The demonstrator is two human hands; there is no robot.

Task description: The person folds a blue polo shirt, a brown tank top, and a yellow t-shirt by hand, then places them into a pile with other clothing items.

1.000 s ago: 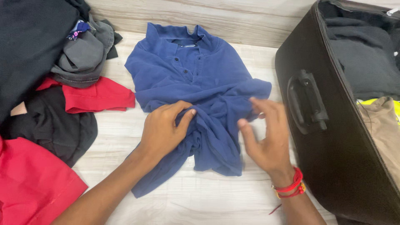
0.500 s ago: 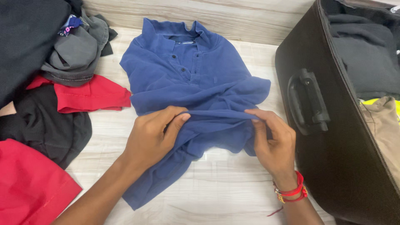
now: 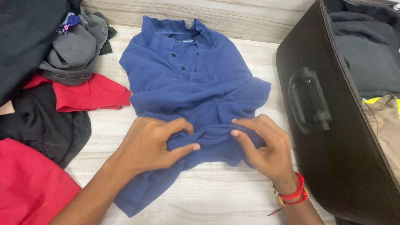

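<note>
While the blue polo shirt (image 3: 191, 79) lies flat on the pale wooden floor (image 3: 225, 200) in the middle of the frame, both hands sit on its lower part. Its collar points to the top of the frame and its hem comes down toward the person, so its long way runs up and down. The left hand (image 3: 152, 143) is at the lower middle, a little to the left. Its fingers (image 3: 183, 149) are curled and pinch a bunched fold of the blue cloth. The right hand (image 3: 266, 146) is at the lower middle, a little to the right, with red bands on its wrist. Its fingers (image 3: 243, 139) are bent too and pinch the same fold from the other side. The fold runs sideways between the two hands, and the rest of the shirt lies just above the fingertips, toward the top of the frame. Both hands are about as near to the fold as each other. One loose end of the shirt trails to the lower left, under the left arm. A red garment (image 3: 89, 93) and a grey garment (image 3: 75, 52) lie at the upper left, near the shirt. An open black suitcase (image 3: 333, 137) fills the right side, just beside the right hand, with folded clothes inside.
</note>
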